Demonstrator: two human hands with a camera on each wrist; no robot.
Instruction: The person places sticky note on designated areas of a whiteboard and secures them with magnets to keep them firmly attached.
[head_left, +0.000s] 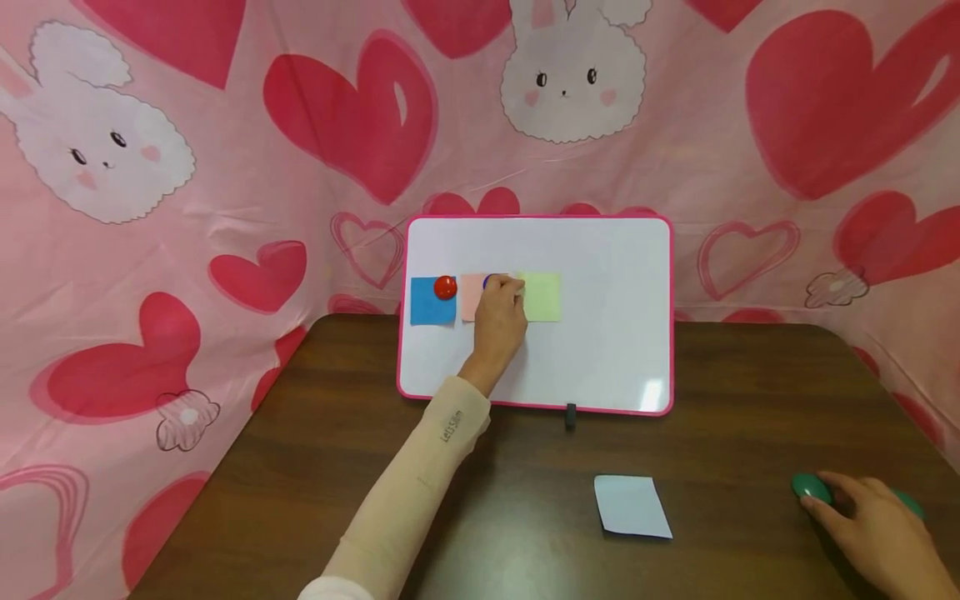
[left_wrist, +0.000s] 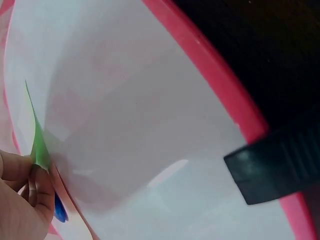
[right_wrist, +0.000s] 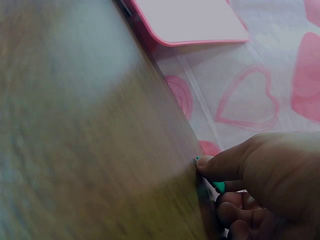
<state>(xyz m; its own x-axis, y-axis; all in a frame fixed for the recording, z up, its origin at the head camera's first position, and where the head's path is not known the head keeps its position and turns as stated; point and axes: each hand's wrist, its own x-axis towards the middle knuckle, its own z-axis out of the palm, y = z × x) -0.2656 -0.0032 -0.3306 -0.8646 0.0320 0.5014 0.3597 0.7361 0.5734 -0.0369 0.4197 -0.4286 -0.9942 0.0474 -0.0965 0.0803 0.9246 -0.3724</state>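
Note:
At the whiteboard (head_left: 600,358), my left hand (head_left: 500,317) pinches the left upper edge of a pale green paper note (head_left: 543,297). The same green note (left_wrist: 38,142) stands out edge-on by the fingertips in the left wrist view. Behind that hand, a pink note (head_left: 470,297) and a blue magnet (head_left: 487,282) are partly covered. A blue note (head_left: 429,307) with a round red magnet (head_left: 446,287) is at the left. Over the table's right side, my right hand (head_left: 877,521) grips a green magnet (head_left: 812,487) between thumb and finger.
A white paper note (head_left: 632,506) lies on the brown table (head_left: 525,517). Another green piece (head_left: 909,503) shows beyond the right hand. A black clip (head_left: 571,416) sits at the board's lower edge. Pink patterned cloth (head_left: 465,108) hangs behind.

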